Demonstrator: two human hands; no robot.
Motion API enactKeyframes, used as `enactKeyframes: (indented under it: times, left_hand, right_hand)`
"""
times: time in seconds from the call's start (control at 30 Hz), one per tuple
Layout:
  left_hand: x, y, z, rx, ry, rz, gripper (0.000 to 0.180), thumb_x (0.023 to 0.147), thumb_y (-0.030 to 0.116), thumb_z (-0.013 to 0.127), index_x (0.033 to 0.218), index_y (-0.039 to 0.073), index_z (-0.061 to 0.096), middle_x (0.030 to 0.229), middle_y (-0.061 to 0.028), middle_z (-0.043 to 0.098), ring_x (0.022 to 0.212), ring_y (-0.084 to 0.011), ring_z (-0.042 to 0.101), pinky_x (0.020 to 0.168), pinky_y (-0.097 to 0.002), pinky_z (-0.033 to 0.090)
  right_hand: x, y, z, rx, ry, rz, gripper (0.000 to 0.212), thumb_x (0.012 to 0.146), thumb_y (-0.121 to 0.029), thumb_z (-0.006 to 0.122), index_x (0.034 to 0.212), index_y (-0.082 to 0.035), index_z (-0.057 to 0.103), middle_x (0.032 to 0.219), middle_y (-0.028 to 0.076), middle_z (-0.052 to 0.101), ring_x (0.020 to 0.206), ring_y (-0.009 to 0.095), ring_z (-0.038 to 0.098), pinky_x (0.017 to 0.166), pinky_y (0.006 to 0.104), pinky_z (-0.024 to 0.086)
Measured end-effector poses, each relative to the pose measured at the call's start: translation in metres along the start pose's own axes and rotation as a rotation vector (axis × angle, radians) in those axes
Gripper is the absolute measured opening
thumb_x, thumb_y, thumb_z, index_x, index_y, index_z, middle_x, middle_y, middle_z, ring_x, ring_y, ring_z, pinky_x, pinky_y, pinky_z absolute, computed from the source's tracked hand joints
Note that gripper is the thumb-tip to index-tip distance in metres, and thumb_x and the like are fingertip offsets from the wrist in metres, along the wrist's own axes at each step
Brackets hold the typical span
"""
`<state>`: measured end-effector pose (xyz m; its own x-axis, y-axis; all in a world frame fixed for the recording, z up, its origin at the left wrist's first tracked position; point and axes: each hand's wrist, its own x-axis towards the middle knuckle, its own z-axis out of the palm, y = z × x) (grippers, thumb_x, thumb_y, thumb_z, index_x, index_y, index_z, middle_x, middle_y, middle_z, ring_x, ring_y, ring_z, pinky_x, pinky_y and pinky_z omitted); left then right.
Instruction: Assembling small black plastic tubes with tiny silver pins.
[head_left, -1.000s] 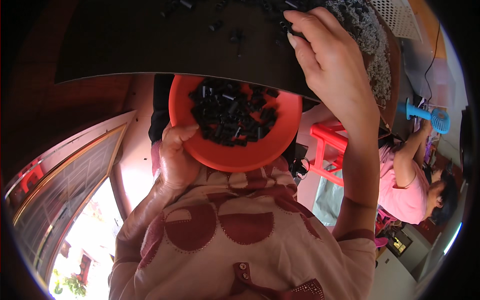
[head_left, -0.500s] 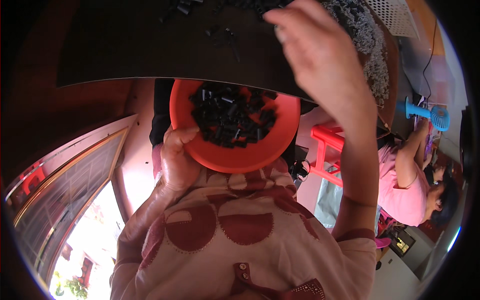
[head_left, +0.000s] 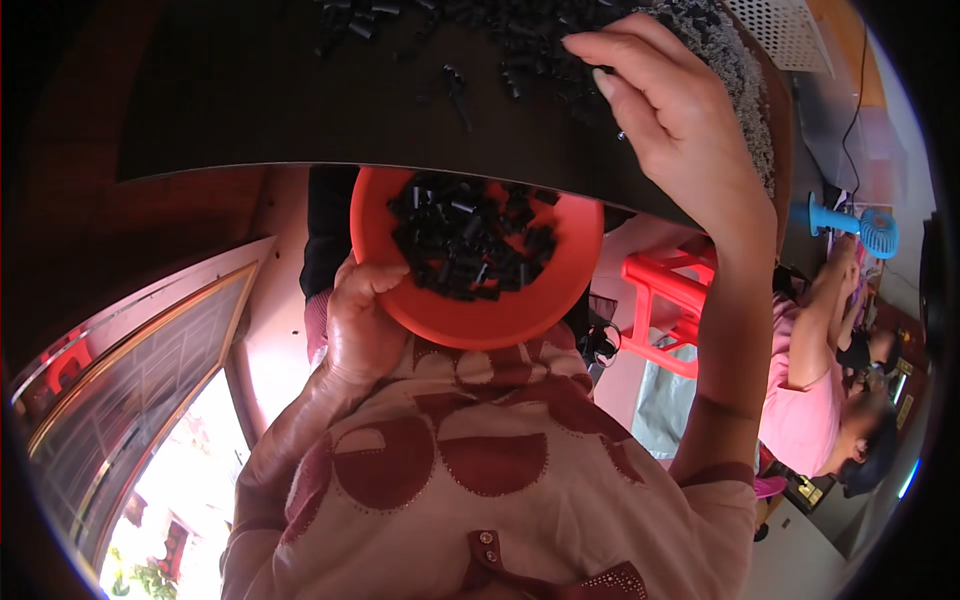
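My left hand grips the left rim of a round red-orange plastic bowl, its thumb lying over the edge. Many short black tube-like pieces fill the middle of the bowl, which is partly tucked under the near edge of a dark tabletop. Over the right part of that tabletop my right hand reaches in, its thumb and fingers bent and apart. Its fingertips are at a spread of small black pieces. A tiny dark bit shows by the thumb tip; whether the hand touches it I cannot tell.
A heap of small grey-clear bits lies on the table's right side, near a white perforated basket. A red plastic stool stands below right. Farther right are a small blue fan and a person in pink.
My right hand has moved slightly right and down, and its fingers now point down at the black pieces. The left hand still holds the bowl, which has shifted slightly right.
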<state>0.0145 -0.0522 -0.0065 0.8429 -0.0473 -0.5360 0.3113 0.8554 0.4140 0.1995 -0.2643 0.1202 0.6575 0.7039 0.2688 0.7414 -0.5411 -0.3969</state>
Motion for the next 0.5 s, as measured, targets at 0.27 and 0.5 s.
enactKeyframes:
  times: [0.27,0.5]
  left_hand:
    - [0.002,-0.007,-0.006,0.005,0.050,-0.018,0.038,0.082,0.002,0.052,0.119,-0.002,0.061,0.116,-0.0123,0.066,0.111,-0.0237,0.061,0.104,-0.0355,0.046]
    - [-0.001,-0.002,0.002,-0.038,0.035,-0.080,0.041,0.080,0.000,0.052,0.121,0.000,0.059,0.120,-0.0122,0.064,0.113,-0.0250,0.059,0.106,-0.0377,0.045]
  right_hand:
    - [-0.022,0.012,0.000,0.017,-0.002,0.074,0.025,0.093,0.007,0.059,0.116,0.001,0.065,0.096,0.008,0.058,0.082,0.019,0.060,0.073,0.0276,0.049]
    - [-0.016,-0.012,-0.002,-0.170,-0.072,0.083,0.024,0.089,0.001,0.062,0.113,0.002,0.064,0.098,0.013,0.057,0.078,0.032,0.064,0.070,0.0383,0.054]
